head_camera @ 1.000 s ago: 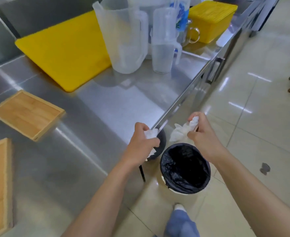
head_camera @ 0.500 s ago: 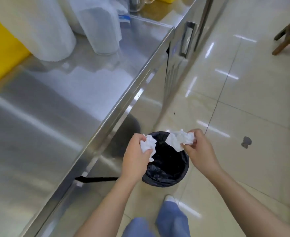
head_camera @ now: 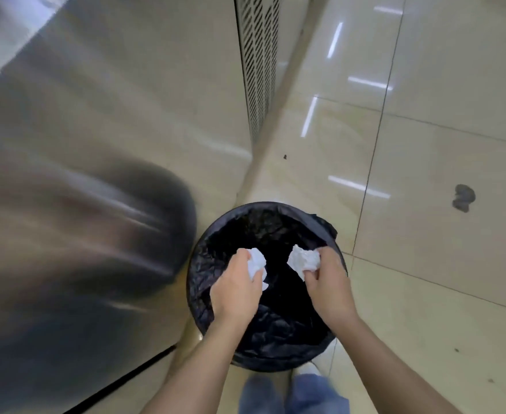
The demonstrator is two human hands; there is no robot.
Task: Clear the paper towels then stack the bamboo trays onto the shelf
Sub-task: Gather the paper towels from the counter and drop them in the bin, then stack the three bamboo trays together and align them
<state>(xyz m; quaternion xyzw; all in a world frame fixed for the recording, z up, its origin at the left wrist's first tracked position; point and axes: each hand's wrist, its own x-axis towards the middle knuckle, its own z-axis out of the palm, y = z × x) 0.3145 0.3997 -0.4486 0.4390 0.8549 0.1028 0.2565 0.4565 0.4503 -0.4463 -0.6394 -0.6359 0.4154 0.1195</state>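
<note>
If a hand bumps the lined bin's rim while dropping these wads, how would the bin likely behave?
The bin probably slides or tips easily: it looks small and nearly empty. Its black liner is crinkled, so likely floppy, giving under a touch. The left hand and right hand hover over it.

— What's your count from the head camera?

— I count two crumpled paper towels: one [head_camera: 257,262] in my left hand [head_camera: 236,289], one [head_camera: 304,260] in my right hand [head_camera: 329,286].

— Bins?

— One bin [head_camera: 204,264] with a black liner. Two hands, two wads, one bin.
</note>
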